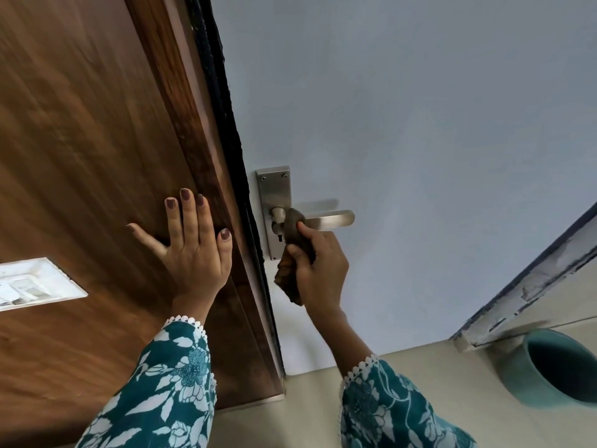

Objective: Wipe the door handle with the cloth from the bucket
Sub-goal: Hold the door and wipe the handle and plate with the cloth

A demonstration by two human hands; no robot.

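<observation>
A silver lever door handle (332, 218) on a steel backplate (274, 192) is fixed to a pale blue door (403, 124). My right hand (319, 270) grips a brown cloth (292, 240) and presses its top against the handle's neck, close to the backplate. The cloth's lower end hangs below my fist. My left hand (190, 240) lies flat, fingers spread, on the brown wooden frame (97, 140) left of the door. A teal bucket (555, 367) stands on the floor at the lower right; its inside is dark and I cannot tell what it holds.
A white switch plate (35, 282) sits on the wooden panel at the far left. A dark seal strip (226, 108) runs between frame and door. A chipped white skirting (529, 286) runs along the right wall above the beige floor (307, 415).
</observation>
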